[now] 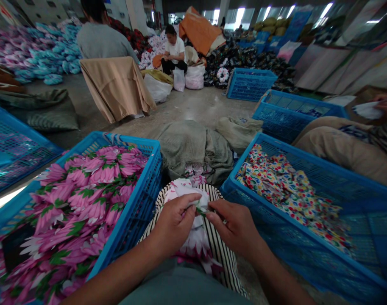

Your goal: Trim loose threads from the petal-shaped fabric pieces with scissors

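Note:
Over my lap, my left hand (177, 220) pinches a white and green fabric piece (200, 210) between thumb and fingers. On its other side, my right hand (234, 224) has thumb and fingertips closed on the same piece. Fingers hide much of it. Beneath both hands, white and pink petal-shaped fabric (196, 242) lies on a black-and-white striped cloth (223, 254) over my legs. To my left stands a blue crate (129, 140) heaped with pink fabric flower pieces (91, 173) with green and white tips.
At my right a blue crate (307, 159) holds colourful patterned fabric pieces (282, 182). Ahead lies a grey-green sack (190, 144). A covered chair (113, 84), more crates (252, 84) and a seated person (177, 51) are beyond. A co-worker's knee (349, 144) is close at right.

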A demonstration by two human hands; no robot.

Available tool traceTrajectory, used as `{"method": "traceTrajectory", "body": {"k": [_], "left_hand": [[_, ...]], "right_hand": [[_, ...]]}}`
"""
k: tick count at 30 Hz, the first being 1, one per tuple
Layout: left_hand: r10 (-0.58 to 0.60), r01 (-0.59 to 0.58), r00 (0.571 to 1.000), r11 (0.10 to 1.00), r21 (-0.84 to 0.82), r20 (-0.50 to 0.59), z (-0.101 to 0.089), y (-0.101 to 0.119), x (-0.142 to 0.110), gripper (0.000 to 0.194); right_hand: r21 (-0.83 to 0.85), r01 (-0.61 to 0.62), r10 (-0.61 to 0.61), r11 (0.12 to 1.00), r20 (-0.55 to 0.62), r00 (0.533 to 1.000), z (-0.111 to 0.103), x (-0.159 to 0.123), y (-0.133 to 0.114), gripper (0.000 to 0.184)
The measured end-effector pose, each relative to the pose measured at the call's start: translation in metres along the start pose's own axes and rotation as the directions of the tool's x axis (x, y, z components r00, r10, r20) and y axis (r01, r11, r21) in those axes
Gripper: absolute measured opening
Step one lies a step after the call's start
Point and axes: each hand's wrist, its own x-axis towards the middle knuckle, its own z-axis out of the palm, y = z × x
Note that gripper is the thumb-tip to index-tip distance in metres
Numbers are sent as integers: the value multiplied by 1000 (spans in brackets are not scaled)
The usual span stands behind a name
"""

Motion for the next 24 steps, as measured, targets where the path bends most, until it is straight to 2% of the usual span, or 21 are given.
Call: {"method": "traceTrajectory", "body": {"k": [10,15,19,22,24], "left_hand": [[-83,85,995,996,-41,52,1,5,1,31],[-90,97,994,989,-114,68,3,0,-2,33],[-102,110,992,989,-101,81,3,-1,-3,34],[-101,107,993,991,-83,66,0,1,0,32],[-67,70,996,996,-46,65,-2,1,2,22]], "right_hand": [[-104,-7,13,995,54,998,-2,3,-2,31],[-101,6,-2,995,42,999,1,4,-1,31],[-99,31,-29,995,22,999,1,2,-1,32],[76,82,-80,994,-33,996,0,-3,5,25],[326,27,20,945,-140,990,2,-6,13,23]]}}
